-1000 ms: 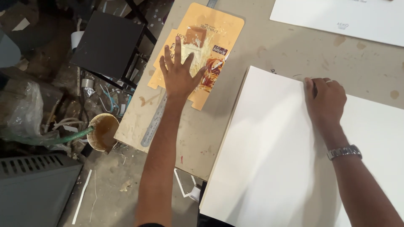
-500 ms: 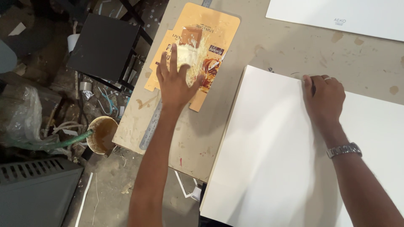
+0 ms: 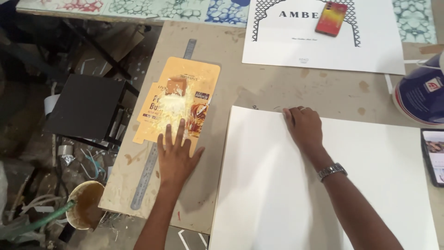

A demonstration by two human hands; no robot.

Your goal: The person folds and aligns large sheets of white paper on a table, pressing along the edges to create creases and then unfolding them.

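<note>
Metal ruler (image 3: 147,178) partly hidden under flattened orange carton (image 3: 178,104). Left hand (image 3: 175,155), fingers spread wide, presses the carton's lower edge. Right hand (image 3: 304,126) rests flat, holding nothing, on white board (image 3: 277,185).

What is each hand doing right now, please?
Left hand: open, flat, fingers spread on the flattened orange carton.
Right hand: open, palm down on the white board, holding nothing.

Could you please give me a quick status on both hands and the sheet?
Left hand flat on orange flattened carton. Right hand pressing white sheet. Steel ruler beside carton.
</note>
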